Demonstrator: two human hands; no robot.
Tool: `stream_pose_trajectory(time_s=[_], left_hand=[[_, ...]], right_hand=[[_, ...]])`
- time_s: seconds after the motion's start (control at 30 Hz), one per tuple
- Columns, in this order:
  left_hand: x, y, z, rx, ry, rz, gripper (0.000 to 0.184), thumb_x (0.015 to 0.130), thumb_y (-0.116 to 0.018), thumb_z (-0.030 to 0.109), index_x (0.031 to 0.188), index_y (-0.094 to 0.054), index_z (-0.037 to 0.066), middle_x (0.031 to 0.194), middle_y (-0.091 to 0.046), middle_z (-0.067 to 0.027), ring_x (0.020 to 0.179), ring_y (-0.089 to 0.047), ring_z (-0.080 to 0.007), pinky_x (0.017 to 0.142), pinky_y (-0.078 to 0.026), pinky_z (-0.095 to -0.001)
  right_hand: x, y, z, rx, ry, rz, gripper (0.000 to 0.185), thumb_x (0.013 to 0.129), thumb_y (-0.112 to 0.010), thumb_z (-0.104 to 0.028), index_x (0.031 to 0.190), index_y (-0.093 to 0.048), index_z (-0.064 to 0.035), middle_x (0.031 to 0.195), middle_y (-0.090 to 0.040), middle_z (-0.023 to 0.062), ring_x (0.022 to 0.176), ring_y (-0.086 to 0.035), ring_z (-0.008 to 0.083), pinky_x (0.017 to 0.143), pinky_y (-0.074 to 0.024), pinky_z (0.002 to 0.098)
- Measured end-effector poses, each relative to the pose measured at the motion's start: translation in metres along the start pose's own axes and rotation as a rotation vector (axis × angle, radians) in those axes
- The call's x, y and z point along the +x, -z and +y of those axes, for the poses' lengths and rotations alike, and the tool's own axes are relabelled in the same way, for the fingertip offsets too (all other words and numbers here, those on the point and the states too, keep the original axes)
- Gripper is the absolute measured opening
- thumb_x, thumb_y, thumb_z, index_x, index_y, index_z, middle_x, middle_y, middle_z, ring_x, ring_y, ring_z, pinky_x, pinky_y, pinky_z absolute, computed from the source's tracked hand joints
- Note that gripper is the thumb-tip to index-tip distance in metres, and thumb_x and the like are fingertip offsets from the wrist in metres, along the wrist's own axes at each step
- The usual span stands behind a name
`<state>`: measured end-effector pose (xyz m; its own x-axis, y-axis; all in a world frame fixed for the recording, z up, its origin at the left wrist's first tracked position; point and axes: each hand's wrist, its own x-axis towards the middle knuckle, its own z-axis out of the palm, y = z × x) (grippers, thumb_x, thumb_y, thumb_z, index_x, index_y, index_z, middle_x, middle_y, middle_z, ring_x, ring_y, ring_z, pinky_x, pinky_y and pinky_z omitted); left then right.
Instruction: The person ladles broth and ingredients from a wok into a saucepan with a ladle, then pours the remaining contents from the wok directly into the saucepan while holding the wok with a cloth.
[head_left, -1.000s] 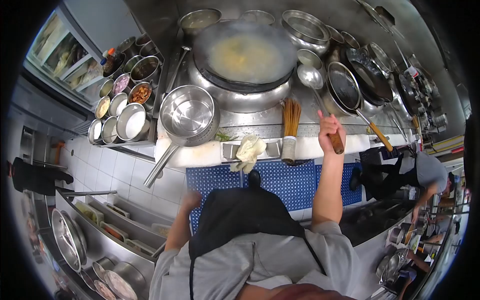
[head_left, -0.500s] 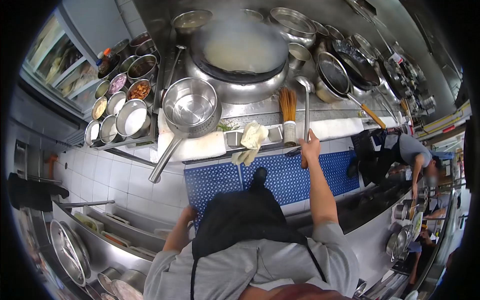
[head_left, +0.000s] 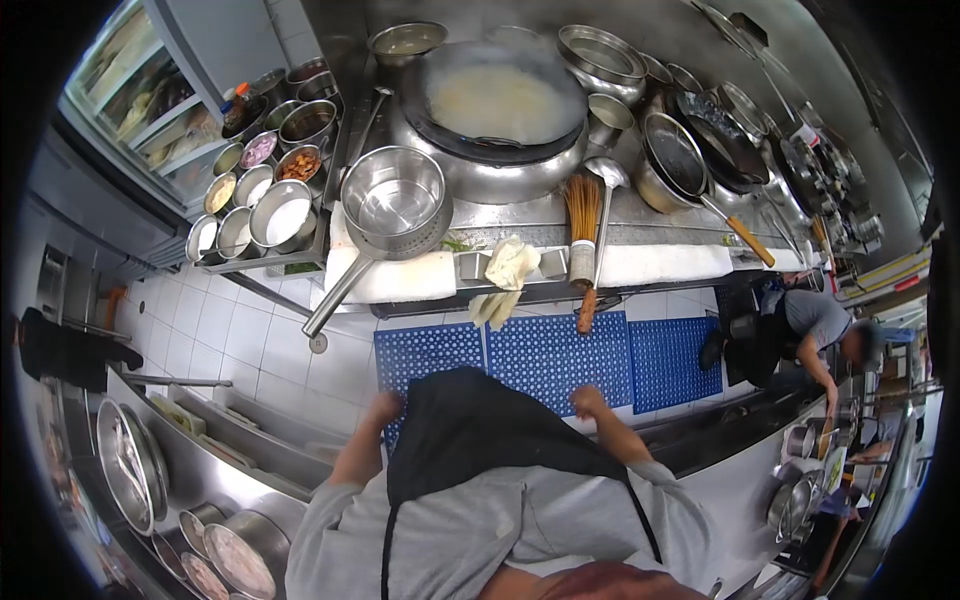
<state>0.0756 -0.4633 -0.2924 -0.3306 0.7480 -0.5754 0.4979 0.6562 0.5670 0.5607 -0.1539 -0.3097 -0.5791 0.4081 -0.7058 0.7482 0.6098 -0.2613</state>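
Observation:
My left hand (head_left: 387, 406) hangs low beside the black apron (head_left: 455, 425), away from the counter; its fingers are hard to make out. On the apron's other side my right hand (head_left: 588, 402) looks loosely curled, with nothing visible in it. Ahead of it a ladle (head_left: 605, 175) rests on the counter edge, its wooden handle end jutting out over the floor. A bamboo brush (head_left: 582, 215) lies against the ladle. Farther left are a crumpled pale cloth (head_left: 511, 262) and a steel strainer pot (head_left: 395, 200) with a long handle. Steam rises from a large wok (head_left: 495, 105) of cloudy liquid.
Steel containers of ingredients (head_left: 283, 215) stand at the left. A wooden-handled strainer (head_left: 675, 155) rests on a pot at the right. Blue perforated mats (head_left: 555, 350) cover part of the tiled floor. Another person (head_left: 820, 325) bends over at the far right.
My right hand has let go of the ladle and drawn back toward my body. The ladle now lies on the counter edge beside the brush. I stand slightly farther back.

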Motion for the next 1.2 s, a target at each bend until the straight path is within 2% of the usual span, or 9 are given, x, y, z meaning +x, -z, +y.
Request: stream_pose_trajectory(time_s=[0.03,0.2,0.33,0.53,0.63,0.73,0.83,0.97,1.2], left_hand=[[-0.008,-0.006,0.002,0.030,0.002,-0.057,0.022,0.073,-0.062,0.022,0.086,-0.073,0.008,0.091,-0.069,-0.0190,0.091,-0.067,-0.0328,0.081,-0.052,-0.0413],[-0.035,-0.018,0.013,-0.018,-0.040,-0.028,0.032,0.078,-0.063,0.034,0.085,-0.072,0.004,0.088,-0.069,-0.0197,0.089,-0.068,-0.0325,0.077,-0.052,-0.0437],[-0.009,-0.008,0.018,0.093,0.044,-0.152,0.030,0.080,-0.061,0.031,0.083,-0.071,0.003,0.090,-0.069,-0.0199,0.089,-0.067,-0.0336,0.079,-0.052,-0.0448],[0.029,0.027,0.042,0.133,-0.056,-0.022,0.021,0.080,-0.058,0.022,0.083,-0.070,0.004,0.087,-0.069,-0.0194,0.086,-0.067,-0.0334,0.078,-0.053,-0.0441],[0.043,0.026,0.029,0.105,-0.224,-0.011,0.022,0.079,-0.059,0.023,0.085,-0.070,0.005,0.091,-0.069,-0.0190,0.089,-0.067,-0.0335,0.078,-0.053,-0.0444],[0.015,0.033,0.057,0.011,0.041,-0.046,0.025,0.078,-0.062,0.027,0.086,-0.071,0.004,0.091,-0.069,-0.0187,0.089,-0.068,-0.0332,0.078,-0.053,-0.0444],[-0.004,0.012,0.027,0.025,-0.063,0.032,0.026,0.077,-0.062,0.025,0.085,-0.070,0.002,0.084,-0.069,-0.0195,0.083,-0.069,-0.0328,0.074,-0.054,-0.0440],[-0.017,-0.003,-0.018,0.177,0.036,-0.064,0.022,0.076,-0.064,0.020,0.086,-0.070,0.001,0.084,-0.069,-0.0201,0.083,-0.069,-0.0338,0.074,-0.054,-0.0442],[-0.047,0.007,-0.064,-0.041,0.276,0.012,0.020,0.074,-0.064,0.013,0.090,-0.072,0.003,0.088,-0.070,-0.0177,0.082,-0.070,-0.0294,0.073,-0.055,-0.0418]], right_hand=[[-0.006,-0.007,-0.019,0.194,-0.142,-0.223,0.018,0.083,-0.062,-0.020,0.086,-0.068,-0.0031,0.078,-0.071,0.0085,0.059,-0.067,0.0208,0.056,-0.0542,0.0397],[-0.040,-0.001,-0.070,0.697,-0.323,0.115,0.028,0.072,-0.071,-0.016,0.099,-0.070,-0.0084,0.080,-0.070,0.0109,0.064,-0.069,0.0260,0.060,-0.0552,0.0399],[0.003,-0.032,-0.017,-0.141,0.347,0.210,0.022,0.071,-0.071,-0.020,0.090,-0.072,-0.0087,0.086,-0.069,0.0116,0.086,-0.066,0.0302,0.076,-0.0533,0.0448],[-0.007,0.031,-0.057,0.938,-0.437,0.292,0.015,0.079,-0.061,-0.019,0.084,-0.070,-0.0069,0.065,-0.064,0.0123,0.054,-0.063,0.0251,0.049,-0.0513,0.0392],[-0.001,0.042,-0.065,0.861,-0.354,0.294,0.018,0.081,-0.056,-0.018,0.081,-0.068,-0.0044,0.056,-0.060,0.0118,0.042,-0.058,0.0228,0.041,-0.0471,0.0367],[0.010,0.046,-0.079,0.814,-0.381,0.271,0.018,0.080,-0.058,-0.019,0.083,-0.070,-0.0058,0.056,-0.061,0.0116,0.043,-0.059,0.0224,0.044,-0.0489,0.0370],[0.021,0.040,-0.090,0.696,-0.336,0.244,0.021,0.085,-0.058,-0.019,0.096,-0.072,-0.0092,0.074,-0.068,0.0122,0.057,-0.066,0.0209,0.047,-0.0537,0.0351],[0.032,0.033,-0.104,0.359,-0.255,0.516,0.028,0.082,-0.057,-0.031,0.090,-0.073,-0.0099,0.089,-0.070,0.0182,0.084,-0.068,0.0360,0.078,-0.0525,0.0466],[0.039,0.061,-0.111,0.533,-0.316,0.135,0.027,0.085,-0.057,-0.025,0.102,-0.072,-0.0096,0.079,-0.069,0.0158,0.053,-0.066,0.0224,0.043,-0.0515,0.0323]])
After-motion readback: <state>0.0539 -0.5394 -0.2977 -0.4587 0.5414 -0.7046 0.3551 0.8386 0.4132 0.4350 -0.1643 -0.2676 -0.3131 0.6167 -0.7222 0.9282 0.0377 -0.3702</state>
